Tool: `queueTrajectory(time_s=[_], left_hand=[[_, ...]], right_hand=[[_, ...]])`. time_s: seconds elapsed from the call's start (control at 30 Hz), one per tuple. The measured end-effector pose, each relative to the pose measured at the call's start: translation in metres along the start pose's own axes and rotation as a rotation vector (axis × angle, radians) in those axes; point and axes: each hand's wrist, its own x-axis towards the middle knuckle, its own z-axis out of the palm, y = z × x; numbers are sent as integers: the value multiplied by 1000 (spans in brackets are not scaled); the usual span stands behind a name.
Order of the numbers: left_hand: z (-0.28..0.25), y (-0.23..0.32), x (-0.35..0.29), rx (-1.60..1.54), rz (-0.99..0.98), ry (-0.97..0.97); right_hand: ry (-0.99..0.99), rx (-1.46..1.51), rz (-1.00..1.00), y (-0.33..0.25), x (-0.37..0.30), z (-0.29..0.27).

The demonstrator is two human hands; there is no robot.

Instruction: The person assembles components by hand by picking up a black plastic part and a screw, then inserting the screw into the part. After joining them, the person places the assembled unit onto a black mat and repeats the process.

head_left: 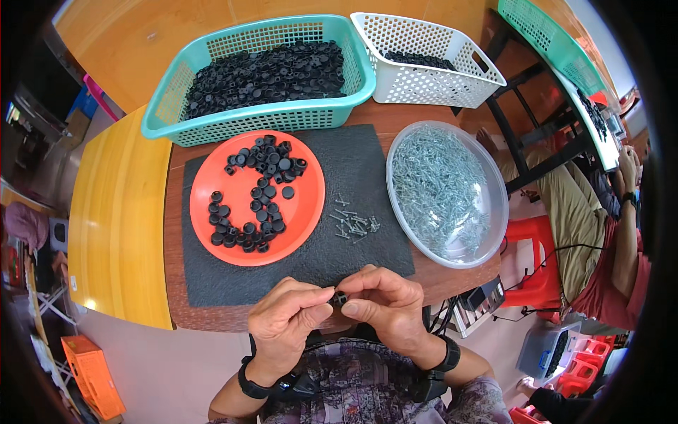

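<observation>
Close in front of my body, at the table's near edge, my left hand (pixel 288 316) and my right hand (pixel 387 305) meet. Both are closed in a pinch, with a small black plastic cap (pixel 340 298) between their fingertips. Whether a screw is in it, I cannot make out. Beyond them, a round red plate (pixel 304 191) bears several black caps (pixel 263 226), some in a curved cluster. To its right, several loose silvery screws (pixel 355 225) lie on a dark mat (pixel 296 279). A clear round tub (pixel 500 230) of many such screws stands farther right.
At the back, a teal basket (pixel 247 116) full of black caps stands beside a white perforated basket (pixel 431 88) with more black pieces. A yellow wooden surface (pixel 120 226) adjoins the left side. A person (pixel 621 261) sits at the right near a red stool (pixel 530 261).
</observation>
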Motion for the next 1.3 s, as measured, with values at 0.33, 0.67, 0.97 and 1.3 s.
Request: queueTrajectory(time_s=[0.33, 0.67, 0.97, 1.3], left_hand=[[7, 9, 0, -417, -365, 82], [-2, -5, 3, -62, 11, -65], [-1, -4, 7, -45, 47, -119], [5, -8, 7, 71, 75, -145]], right_hand=[[-25, -89, -76, 3, -1, -4], [-24, -51, -47, 2, -1, -4], [-20, -86, -61, 4, -3, -7], [20, -134, -98, 8, -6, -9]])
